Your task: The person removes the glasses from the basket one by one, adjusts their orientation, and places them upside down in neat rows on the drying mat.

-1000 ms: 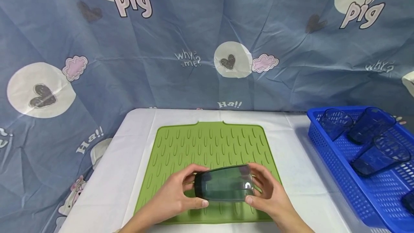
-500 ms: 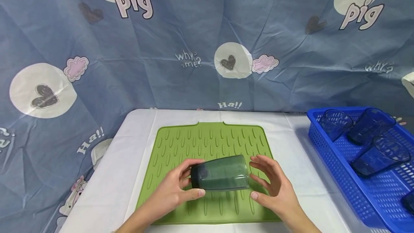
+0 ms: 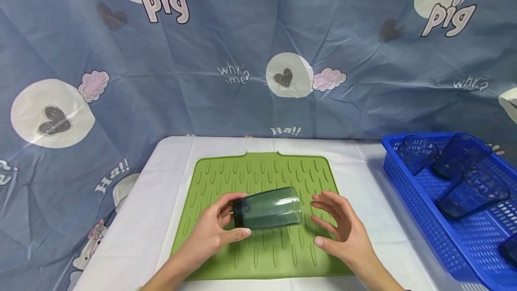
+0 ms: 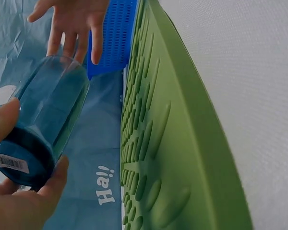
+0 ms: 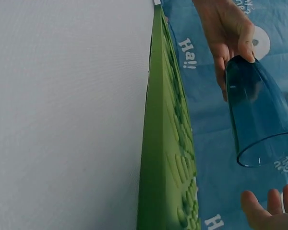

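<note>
Head view, cup: a dark see-through cup lies on its side in the air just above the green mat, its thick base toward the left hand and its open mouth toward the right hand.
Cup from the left wrist: the base bears a small white barcode sticker; the cup slants away from the left palm toward the right hand.
Cup from the right wrist: the open rim faces the right fingertips with a clear gap between them.
Left hand: fingers and thumb curl round the base end of the cup and hold it alone; the thumb lies along the near side, the fingers wrap the far side.
Right hand: spread and relaxed, fingers slightly bent, palm turned to the cup's mouth, touching nothing, just beside the cup.
Pose: both forearms come in from the near edge of the table, the hands facing each other over the mat.
Beyond the right hand: a blue basket holding several more cups, well apart.
</note>
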Demonstrator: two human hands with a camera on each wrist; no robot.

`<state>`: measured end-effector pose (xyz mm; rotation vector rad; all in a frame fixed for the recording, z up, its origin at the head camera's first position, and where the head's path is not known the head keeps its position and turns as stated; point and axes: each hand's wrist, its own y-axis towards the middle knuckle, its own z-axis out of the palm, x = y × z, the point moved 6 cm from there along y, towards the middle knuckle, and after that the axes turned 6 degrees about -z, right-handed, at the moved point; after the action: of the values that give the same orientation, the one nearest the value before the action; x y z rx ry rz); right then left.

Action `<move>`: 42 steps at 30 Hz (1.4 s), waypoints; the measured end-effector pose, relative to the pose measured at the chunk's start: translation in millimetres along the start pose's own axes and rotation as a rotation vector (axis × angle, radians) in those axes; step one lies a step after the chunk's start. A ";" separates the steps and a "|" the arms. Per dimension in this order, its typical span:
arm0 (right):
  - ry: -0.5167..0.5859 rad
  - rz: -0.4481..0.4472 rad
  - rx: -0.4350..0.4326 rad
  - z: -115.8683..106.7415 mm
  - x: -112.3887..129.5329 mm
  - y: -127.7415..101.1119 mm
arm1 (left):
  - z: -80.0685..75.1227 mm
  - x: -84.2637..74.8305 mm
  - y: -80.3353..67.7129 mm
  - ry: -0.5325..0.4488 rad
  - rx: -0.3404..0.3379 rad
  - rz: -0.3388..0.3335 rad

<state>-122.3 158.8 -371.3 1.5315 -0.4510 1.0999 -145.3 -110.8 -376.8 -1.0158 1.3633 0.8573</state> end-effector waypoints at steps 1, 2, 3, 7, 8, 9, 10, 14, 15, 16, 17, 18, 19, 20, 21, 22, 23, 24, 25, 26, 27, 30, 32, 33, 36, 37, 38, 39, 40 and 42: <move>-0.002 0.004 -0.002 -0.6 -0.7 -0.5 | -1.3 0.2 0.1 -0.008 -0.007 0.001; -0.005 0.003 -0.001 -1.2 -1.2 -0.9 | -2.4 0.6 0.1 -0.017 -0.012 0.001; -0.007 0.002 -0.003 -1.9 -1.7 -1.4 | -3.2 0.8 0.3 -0.028 -0.012 0.002; -0.017 0.007 -0.005 -4.7 -3.6 -2.4 | -6.3 0.7 1.0 -0.071 -0.008 0.013; -0.020 0.007 -0.005 -5.3 -4.0 -2.3 | -7.6 0.3 1.2 -0.074 -0.015 0.018; -0.025 0.011 -0.006 -5.8 -4.4 -2.0 | -9.2 -0.6 1.5 -0.074 -0.024 0.028; -0.029 0.018 -0.006 -6.3 -5.0 -1.6 | -11.0 -2.0 1.8 -0.069 -0.035 0.042; -0.046 0.035 -0.011 -7.9 -6.9 0.4 | -19.2 -8.2 3.0 -0.036 -0.083 0.100; -0.052 0.036 -0.011 -8.1 -7.1 0.8 | -21.2 -9.5 3.2 -0.029 -0.093 0.111; -0.055 0.036 -0.011 -8.3 -7.3 0.9 | -23.0 -10.3 3.4 -0.023 -0.103 0.116; -0.058 0.038 -0.011 -8.5 -7.5 0.9 | -24.7 -10.7 3.6 -0.020 -0.113 0.118; -0.060 0.041 -0.011 -8.7 -7.8 0.7 | -26.5 -10.9 3.8 -0.018 -0.121 0.120; -0.062 0.044 -0.012 -8.8 -8.1 0.5 | -28.1 -10.9 4.1 -0.018 -0.128 0.120; -0.066 0.047 -0.013 -9.0 -8.4 0.3 | -29.8 -10.6 4.3 -0.018 -0.135 0.120; -0.069 0.052 -0.015 -9.2 -8.8 0.0 | -31.6 -10.3 4.4 -0.021 -0.141 0.120; -0.072 0.058 -0.017 -9.4 -9.2 -0.2 | -33.2 -10.1 4.6 -0.017 -0.145 0.122; -0.074 0.061 -0.020 -9.5 -9.6 -0.4 | -34.9 -9.7 4.6 -0.014 -0.149 0.121; -0.077 0.060 -0.021 -9.5 -9.7 -0.6 | -36.3 -9.3 4.7 -0.010 -0.151 0.120; -0.082 0.061 -0.023 -9.6 -10.0 -0.7 | -37.4 -8.8 4.9 -0.007 -0.153 0.119; -0.086 0.064 -0.024 -9.8 -10.0 -1.0 | -38.5 -8.3 5.0 -0.001 -0.161 0.116; -0.092 0.070 -0.026 -10.2 -10.1 -1.4 | -39.2 -7.8 5.0 0.002 -0.168 0.111; -0.113 0.087 -0.041 -12.4 -10.1 -2.5 | -40.5 -6.7 5.2 -0.001 -0.187 0.092; -0.126 0.103 -0.052 -14.5 -10.1 -2.8 | -41.5 -6.6 4.8 -0.003 -0.203 0.078; -0.132 0.107 -0.057 -15.3 -10.0 -2.7 | -42.1 -6.8 4.5 -0.004 -0.209 0.073; -0.140 0.102 -0.062 -16.5 -9.7 -1.5 | -44.7 -7.9 3.8 0.016 -0.227 0.073; -0.140 0.098 -0.062 -16.7 -9.8 -1.2 | -45.8 -8.6 3.6 0.026 -0.234 0.077; -0.141 0.097 -0.062 -16.8 -9.9 -1.0 | -46.9 -9.2 3.5 0.036 -0.239 0.084; -0.142 0.095 -0.063 -16.9 -10.1 -0.8 | -48.1 -9.4 3.5 0.043 -0.244 0.088; -0.143 0.095 -0.062 -16.9 -10.3 -0.6 | -49.5 -9.6 3.6 0.052 -0.250 0.094; -0.147 0.101 -0.064 -16.8 -10.9 -0.9 | -52.7 -9.6 3.5 0.072 -0.263 0.100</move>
<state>-133.5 171.4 -382.1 1.5527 -0.6644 1.0444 -167.9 -157.9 -364.5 -1.1969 1.3952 1.1057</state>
